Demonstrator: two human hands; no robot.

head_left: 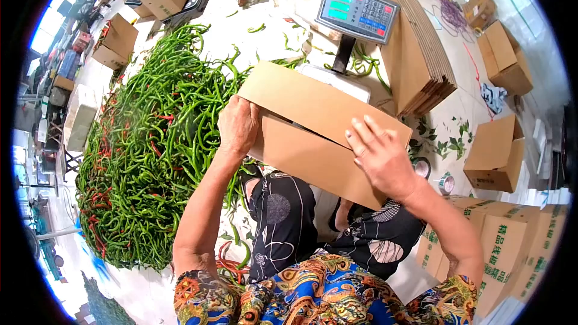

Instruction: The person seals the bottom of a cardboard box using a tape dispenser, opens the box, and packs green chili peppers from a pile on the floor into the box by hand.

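left hand [239, 126]: knuckles up, fingers clutching carton [301, 150] end | right hand [380, 155]: palm down, fingers splayed, unclenched, across flaps [322, 97]

A pepper heap [156, 156] walls off the left of the box [328, 105], while the scale [357, 12] and stacked flat cartons [415, 48] crowd its far side. A strip of floor [460, 107] allows passage right of that stack.

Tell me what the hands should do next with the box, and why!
Probably press the two cardboard flaps closer together. They don't quite meet: a dark slit shows between them. The left hand grips the box at one end, while the right hand is already spread on it.
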